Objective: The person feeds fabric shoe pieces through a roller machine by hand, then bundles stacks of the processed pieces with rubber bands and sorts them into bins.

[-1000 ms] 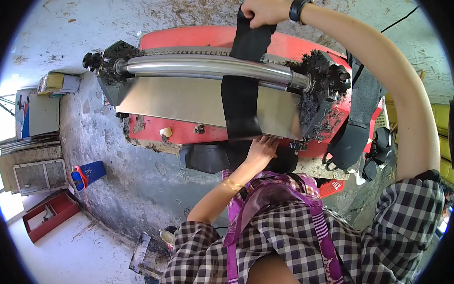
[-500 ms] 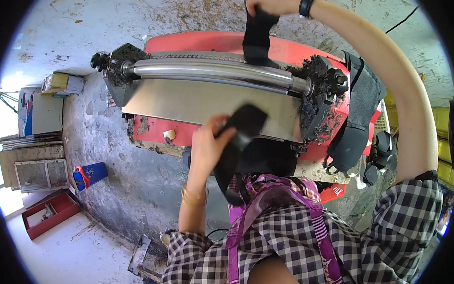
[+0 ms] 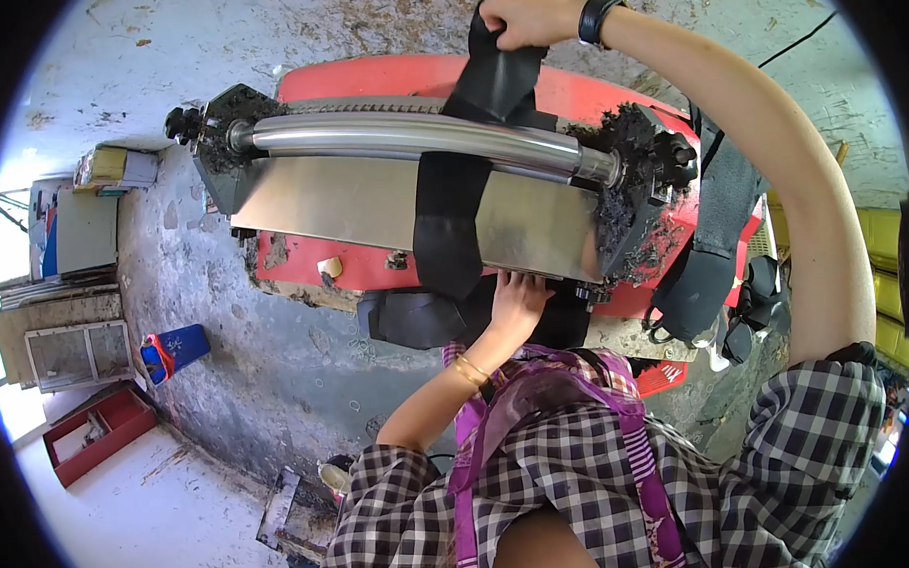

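Observation:
Across the red machine (image 3: 367, 79) lies a shiny metal roller (image 3: 409, 137), with a flat metal plate (image 3: 332, 203) on its near side. A black strip (image 3: 448, 219) hangs over the plate and its lower end reaches the dark material below. Behind the roller, my right hand (image 3: 530, 16) pinches the top of a black piece (image 3: 497, 77) and holds it up. My left hand (image 3: 520, 300) is at the plate's near edge, over black material, fingers pointing forward and their tips partly hidden; what it holds, if anything, is unclear.
Dark crumbs cover both roller mounts. Black pieces (image 3: 722, 210) drape over the machine's right end. On the left are a blue bin (image 3: 184, 349), a red tray (image 3: 99, 437) and a framed panel (image 3: 80, 355). A folded black piece (image 3: 411, 319) rests below the plate.
My left hand has let go of the raised black strip and moved down and right to the plate's near edge. The strip now lies over the plate. My right hand has shifted slightly left.

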Demonstrator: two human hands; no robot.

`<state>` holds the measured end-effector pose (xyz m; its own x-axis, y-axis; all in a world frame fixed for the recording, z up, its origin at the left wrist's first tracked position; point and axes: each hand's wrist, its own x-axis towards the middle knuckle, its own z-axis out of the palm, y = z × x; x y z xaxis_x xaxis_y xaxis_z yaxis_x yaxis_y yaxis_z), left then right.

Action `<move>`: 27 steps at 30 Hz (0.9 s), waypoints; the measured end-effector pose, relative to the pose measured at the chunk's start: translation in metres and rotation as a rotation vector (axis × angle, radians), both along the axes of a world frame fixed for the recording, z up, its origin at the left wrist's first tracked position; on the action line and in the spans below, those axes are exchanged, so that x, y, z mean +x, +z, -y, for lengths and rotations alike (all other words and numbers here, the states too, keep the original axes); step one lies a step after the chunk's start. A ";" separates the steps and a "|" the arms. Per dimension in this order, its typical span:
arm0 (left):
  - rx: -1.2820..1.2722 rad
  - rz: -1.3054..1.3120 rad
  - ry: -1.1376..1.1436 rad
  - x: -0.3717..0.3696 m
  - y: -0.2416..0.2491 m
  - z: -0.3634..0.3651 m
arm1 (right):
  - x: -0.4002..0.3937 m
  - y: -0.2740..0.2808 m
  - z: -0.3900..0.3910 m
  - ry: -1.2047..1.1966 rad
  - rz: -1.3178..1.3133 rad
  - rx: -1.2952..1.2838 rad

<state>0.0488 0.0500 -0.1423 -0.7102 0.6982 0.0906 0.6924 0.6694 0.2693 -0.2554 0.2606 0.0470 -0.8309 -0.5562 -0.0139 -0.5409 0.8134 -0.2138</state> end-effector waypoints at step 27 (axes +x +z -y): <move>0.651 0.668 0.205 -0.052 0.143 0.056 | 0.030 -0.027 0.019 0.109 0.280 -0.043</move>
<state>-0.0029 -0.0056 0.0007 -0.8585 0.5102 -0.0508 0.1469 0.3398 0.9290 -0.2250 0.2420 0.0195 -0.7336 -0.6468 -0.2085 -0.5395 0.7409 -0.4001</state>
